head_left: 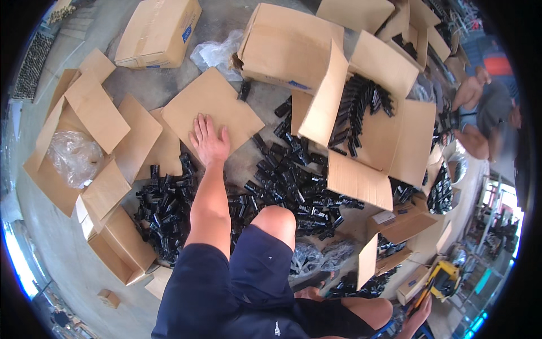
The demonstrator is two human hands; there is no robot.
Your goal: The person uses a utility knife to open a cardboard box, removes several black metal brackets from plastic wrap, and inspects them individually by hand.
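My left hand [211, 139] lies palm down, fingers a little apart, on a flat brown cardboard panel [186, 110]. Beside and below that panel, a large heap of glossy black tube-shaped parts [285, 181] spreads over the floor around my knees. At the lower right, my right hand [416, 317] is closed around the handle of a yellow-and-black hand tool [445, 279], shaped somewhat like a tape dispenser. To the right of the heap stands an open carton [412, 133] with rows of the black parts stacked inside.
An open carton [48, 172] with clear plastic [75, 158] stands at the left. Closed cartons [157, 31] and a larger box [288, 45] are at the back. Crumpled plastic [217, 55] lies between them. Another person [480, 107] is at the far right, near more cartons.
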